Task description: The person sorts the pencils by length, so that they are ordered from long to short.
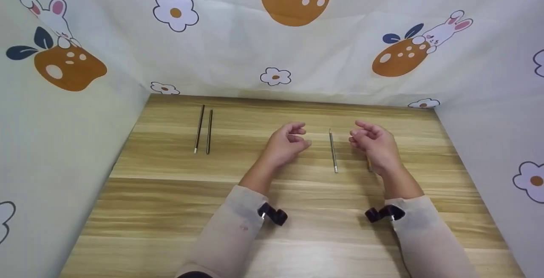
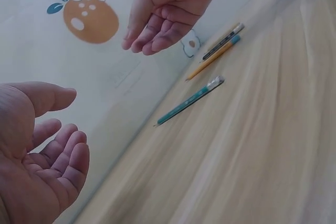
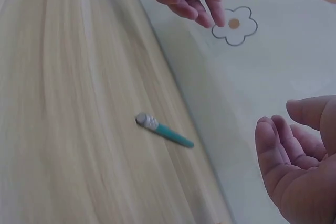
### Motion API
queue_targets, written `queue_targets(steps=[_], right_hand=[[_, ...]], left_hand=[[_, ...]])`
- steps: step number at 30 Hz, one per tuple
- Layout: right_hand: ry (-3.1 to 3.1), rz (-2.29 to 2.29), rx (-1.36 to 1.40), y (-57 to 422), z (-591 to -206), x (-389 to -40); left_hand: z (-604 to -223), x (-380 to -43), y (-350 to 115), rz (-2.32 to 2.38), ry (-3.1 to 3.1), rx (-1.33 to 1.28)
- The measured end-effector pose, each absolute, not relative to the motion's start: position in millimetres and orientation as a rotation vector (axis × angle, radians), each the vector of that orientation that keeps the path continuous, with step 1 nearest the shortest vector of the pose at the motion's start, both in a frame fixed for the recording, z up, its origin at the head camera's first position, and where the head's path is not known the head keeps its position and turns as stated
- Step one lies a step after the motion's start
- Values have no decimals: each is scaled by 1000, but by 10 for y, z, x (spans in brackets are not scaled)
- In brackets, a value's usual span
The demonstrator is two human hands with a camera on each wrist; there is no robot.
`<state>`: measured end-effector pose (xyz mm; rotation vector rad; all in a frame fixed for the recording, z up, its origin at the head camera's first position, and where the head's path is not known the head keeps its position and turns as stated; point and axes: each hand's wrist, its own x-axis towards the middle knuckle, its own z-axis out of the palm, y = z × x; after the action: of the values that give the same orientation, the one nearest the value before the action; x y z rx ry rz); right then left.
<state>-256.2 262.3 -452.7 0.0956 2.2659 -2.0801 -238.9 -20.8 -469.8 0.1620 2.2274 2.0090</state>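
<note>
Fingers relaxed and slightly bent, thumb apart, the left hand (image 1: pixel 285 145) hovers above the worktop (image 1: pixel 148 210) just left of a teal eraser-tipped pencil (image 1: pixel 333 152) pointing to the far edge. Across that pencil, the right hand (image 1: pixel 378 147), likewise relaxed, partly hides a yellow pencil (image 2: pixel 212 59) in the head view; a black pencil (image 2: pixel 221 44) lies just beside it. Towards the worktop's far left corner, a white-ended dark pencil (image 1: pixel 199 129) lies near a second dark pencil (image 1: pixel 209 131).

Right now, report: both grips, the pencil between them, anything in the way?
Left grip and right grip empty. Teal pencil flat between them, untouched. Nothing lying across it.
</note>
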Motion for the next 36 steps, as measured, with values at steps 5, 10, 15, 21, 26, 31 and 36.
queue_targets(steps=[5, 10, 15, 21, 26, 31, 36], right_hand=[[2245, -2106, 120, 2790, -4544, -2527], [2261, -2124, 142, 2934, -4549, -2510], [2255, -2150, 160, 3033, -4560, -2496], [2201, -2168, 210, 3122, -4576, -2487], [2292, -2046, 211, 3169, -4605, -2487], [2349, -1933, 211, 3190, -4652, -2495], [2417, -1824, 201, 3206, -4701, -2508]], left_hand=[[-4709, -2368, -61, 2025, 2207, 192], [-4704, -2350, 74, 2033, 2176, 219], [-4726, -2329, 201, 2029, 2156, 227], [-4798, -2330, 333, 2021, 2151, 258], [-4850, -2333, 415, 1990, 2140, 260], [-4908, -2345, 470, 1927, 2166, 246], [-4973, -2347, 518, 1869, 2179, 223]])
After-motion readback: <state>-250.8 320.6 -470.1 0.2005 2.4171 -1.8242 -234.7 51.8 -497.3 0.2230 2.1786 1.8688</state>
